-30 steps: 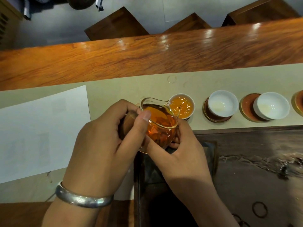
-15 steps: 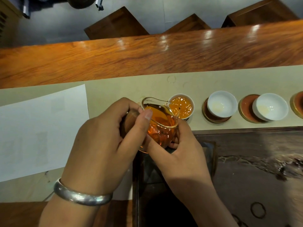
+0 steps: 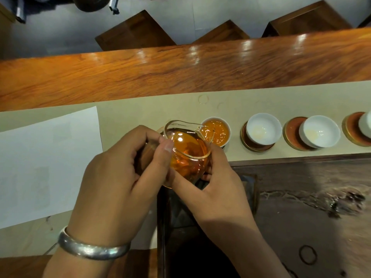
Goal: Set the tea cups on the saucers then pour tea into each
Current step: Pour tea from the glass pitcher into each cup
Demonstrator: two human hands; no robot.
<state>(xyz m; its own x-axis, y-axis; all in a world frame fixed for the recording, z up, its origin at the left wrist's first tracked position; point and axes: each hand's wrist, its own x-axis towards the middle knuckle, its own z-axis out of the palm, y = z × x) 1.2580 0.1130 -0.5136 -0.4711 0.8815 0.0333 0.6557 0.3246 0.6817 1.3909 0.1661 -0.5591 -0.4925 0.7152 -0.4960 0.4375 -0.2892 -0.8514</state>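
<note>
A glass pitcher [image 3: 188, 151] of amber tea is tilted to the right, its spout over a white cup [image 3: 217, 131] filled with tea. My left hand [image 3: 120, 177] grips the pitcher's handle side, thumb on the rim. My right hand [image 3: 216, 183] supports the pitcher from below and the right. To the right, a white cup [image 3: 264, 128] sits on a brown saucer [image 3: 246, 140] and another white cup [image 3: 320, 131] sits off-centre on a reddish saucer [image 3: 291, 131]. Both hold only a pale trace of liquid. A further cup [image 3: 366, 123] and saucer [image 3: 352, 127] are cut off at the right edge.
The cups stand on a beige runner [image 3: 150, 111] along a glossy wooden table [image 3: 180, 71]. A white paper sheet [image 3: 44, 163] lies at the left. A dark wet tea tray [image 3: 301, 207] fills the lower right. Wooden stools [image 3: 136, 31] stand beyond the table.
The tea level in the leftmost cup has risen slightly as the pitcher stays tilted over it. Both hands hold nearly the same position.
</note>
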